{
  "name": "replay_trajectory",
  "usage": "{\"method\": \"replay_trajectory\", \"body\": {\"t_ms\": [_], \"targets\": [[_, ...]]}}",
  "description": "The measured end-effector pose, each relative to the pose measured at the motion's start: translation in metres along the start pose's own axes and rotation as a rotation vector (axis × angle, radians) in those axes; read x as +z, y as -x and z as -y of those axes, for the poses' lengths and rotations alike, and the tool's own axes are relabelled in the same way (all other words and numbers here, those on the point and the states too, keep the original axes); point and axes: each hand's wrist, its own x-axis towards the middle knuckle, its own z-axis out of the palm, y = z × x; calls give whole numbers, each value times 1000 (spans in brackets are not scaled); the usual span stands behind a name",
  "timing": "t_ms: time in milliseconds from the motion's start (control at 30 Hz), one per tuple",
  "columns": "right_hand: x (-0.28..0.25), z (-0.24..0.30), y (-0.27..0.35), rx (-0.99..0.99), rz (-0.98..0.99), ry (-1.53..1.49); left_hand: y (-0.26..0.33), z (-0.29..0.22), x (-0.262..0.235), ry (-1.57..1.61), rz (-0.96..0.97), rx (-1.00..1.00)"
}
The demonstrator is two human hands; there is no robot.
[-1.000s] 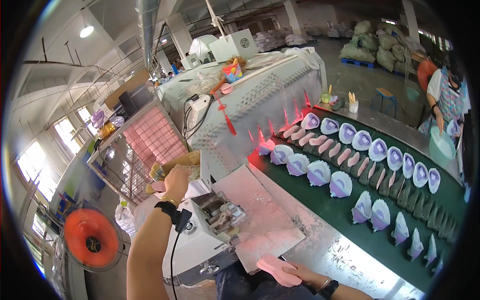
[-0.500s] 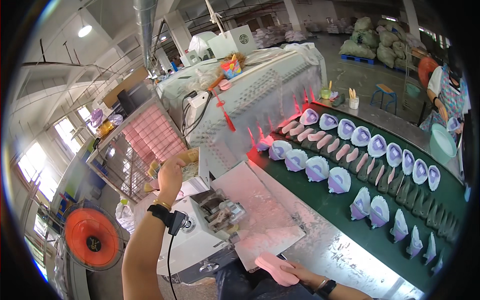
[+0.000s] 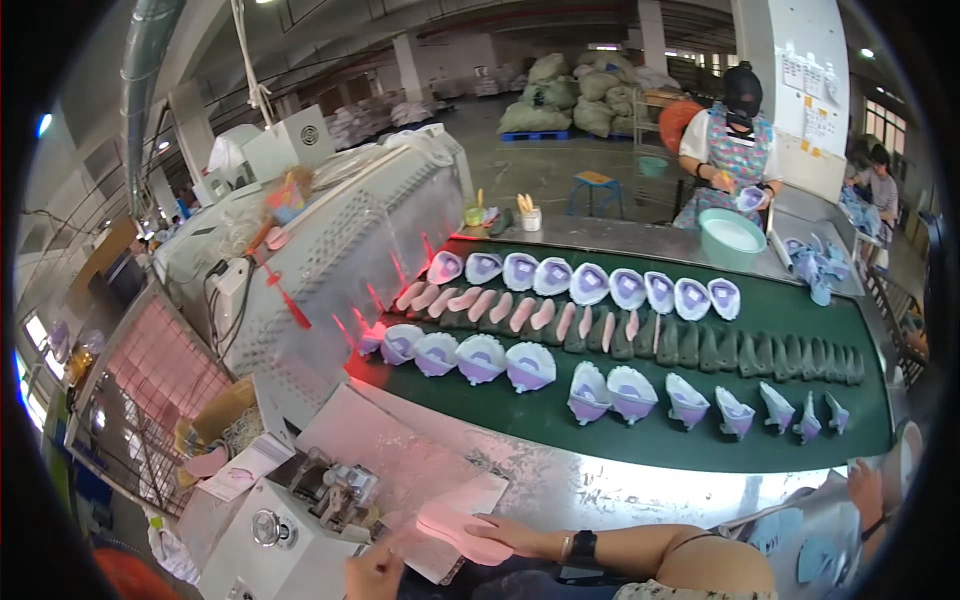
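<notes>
**Pink sole in right hand, bottom edge of the head view**

Head view, the only one:

- Right hand (image 3: 520, 535) comes in from the right along the bottom edge, fingers closed over a pink shoe sole (image 3: 462, 530). Sole lies flat, its far end poking out left of the fingers. Flat grip probably keeps one face up for the next station, my read.
- Left hand (image 3: 375, 575) sits just left of and below the sole, at the frame edge, mostly cut off. Cannot tell whether it is open or closed, or whether it touches the sole.
- Just left of the hands: a small white machine (image 3: 275, 530) with a round dial and a metal head on top. Sole is held near it, not in it.
- Under and beyond the hands: a pale sheet (image 3: 400, 450) lying on the metal tabletop (image 3: 600, 485).
- Beyond the tabletop: a green conveyor belt (image 3: 640, 430) with rows of lilac shoe uppers (image 3: 530, 365) standing open side up, plus pink soles (image 3: 520, 312) laid on dark lasts. Even spacing looks like line feed.
- Far left of the hands: an open cardboard box (image 3: 222, 415); contents too blurred to name. Pink soles lie just beside it.
- Far across the belt: a person in an apron (image 3: 735, 150) stands behind a teal basin (image 3: 732, 238); basin contents look pale, unclear.
</notes>
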Motion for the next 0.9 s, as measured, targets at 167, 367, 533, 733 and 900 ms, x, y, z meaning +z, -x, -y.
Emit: {"method": "replay_trajectory", "body": {"t_ms": [167,367,533,733,900], "targets": [[13,9,2,-37,-2,178,15,80,62,6,-154,-3],[47,3,3,-14,45,368,49,110,79,526,-186,-201],[60,-13,-6,-71,68,422,52,88,88,1141,-35,-262],[86,-17,10,12,201,357,45,95,142,1567,-197,103],[80,-31,5,391,203,219,69,111,138,784,-353,-76]]}}
